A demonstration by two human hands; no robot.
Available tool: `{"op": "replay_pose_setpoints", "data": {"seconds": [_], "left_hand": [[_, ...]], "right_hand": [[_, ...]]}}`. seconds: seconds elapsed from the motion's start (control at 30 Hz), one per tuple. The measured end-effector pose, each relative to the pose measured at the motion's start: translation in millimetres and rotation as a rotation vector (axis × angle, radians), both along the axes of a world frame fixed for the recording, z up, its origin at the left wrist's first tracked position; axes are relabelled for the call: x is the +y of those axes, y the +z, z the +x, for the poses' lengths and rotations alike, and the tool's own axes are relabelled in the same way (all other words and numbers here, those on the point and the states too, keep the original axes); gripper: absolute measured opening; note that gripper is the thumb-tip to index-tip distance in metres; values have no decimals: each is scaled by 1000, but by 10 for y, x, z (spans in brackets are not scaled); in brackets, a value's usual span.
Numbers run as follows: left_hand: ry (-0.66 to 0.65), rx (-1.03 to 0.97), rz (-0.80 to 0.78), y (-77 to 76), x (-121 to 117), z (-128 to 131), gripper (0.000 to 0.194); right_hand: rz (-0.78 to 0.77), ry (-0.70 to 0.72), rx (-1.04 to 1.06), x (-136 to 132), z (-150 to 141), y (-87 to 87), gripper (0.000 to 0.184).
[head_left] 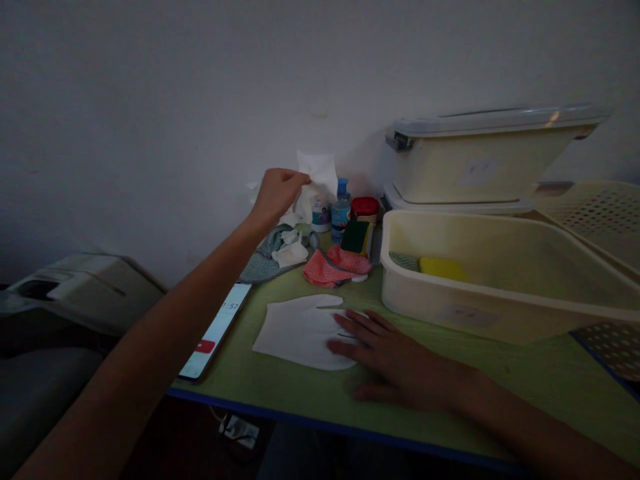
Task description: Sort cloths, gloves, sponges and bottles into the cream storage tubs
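Note:
My left hand [281, 193] is raised at the back of the table, its fingers pinching a white tissue [320, 172] that stands up above them. Palm down, my right hand [387, 357] rests with spread fingers over the finger end of a flat white glove [300, 333], partly covering it. Behind the glove lie a red-pink cloth [333, 265] and a grey-green cloth [263, 265] with a crumpled white piece [291, 252] on it. A green and yellow sponge [356, 237] leans near a blue-capped bottle [341, 212].
A cream bin [450, 317] on the right holds a yellow item [443, 269]. Lidded boxes [465, 167] are stacked behind it. A phone [215, 333] lies at the table's left edge. A red-lidded jar [365, 208] and a white bottle [321, 217] stand near the wall.

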State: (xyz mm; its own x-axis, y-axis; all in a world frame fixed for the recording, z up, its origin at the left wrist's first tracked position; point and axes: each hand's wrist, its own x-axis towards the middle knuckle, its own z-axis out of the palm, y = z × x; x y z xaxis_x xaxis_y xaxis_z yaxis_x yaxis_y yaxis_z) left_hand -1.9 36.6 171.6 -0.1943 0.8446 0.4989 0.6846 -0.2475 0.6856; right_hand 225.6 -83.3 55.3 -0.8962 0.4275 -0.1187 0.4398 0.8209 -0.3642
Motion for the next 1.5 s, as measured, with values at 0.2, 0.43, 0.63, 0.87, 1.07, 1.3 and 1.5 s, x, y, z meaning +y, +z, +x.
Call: {"op": "replay_pose_setpoints", "data": {"seconds": [0.2, 0.43, 0.63, 0.87, 1.07, 1.3, 1.5], "left_hand": [[-280, -408, -53, -162, -890, 95, 26], [-418, -770, -315, -1000, -1252, 24, 13], [-512, -711, -435, -1346, -1170, 25, 22], [-485, -470, -248, -1418, -1265, 70, 7], [-587, -356, -207, -1398, -1214, 69, 11], [-685, -536, -290, -1406, -1148, 15, 13], [-706, -889, -386, -1445, -1087, 19, 31]], "right_hand": [[85, 5, 6, 23, 10, -66, 63], [255, -71, 150, 51, -15, -139, 39], [260, -171, 430, 47, -60, -154, 19], [331, -180, 597, 19, -11, -213, 37], [270, -169, 414, 41, -53, -203, 46], [255, -230, 422, 48, -37, -218, 44], [258, -218, 583, 32, -36, -140, 32]]}}
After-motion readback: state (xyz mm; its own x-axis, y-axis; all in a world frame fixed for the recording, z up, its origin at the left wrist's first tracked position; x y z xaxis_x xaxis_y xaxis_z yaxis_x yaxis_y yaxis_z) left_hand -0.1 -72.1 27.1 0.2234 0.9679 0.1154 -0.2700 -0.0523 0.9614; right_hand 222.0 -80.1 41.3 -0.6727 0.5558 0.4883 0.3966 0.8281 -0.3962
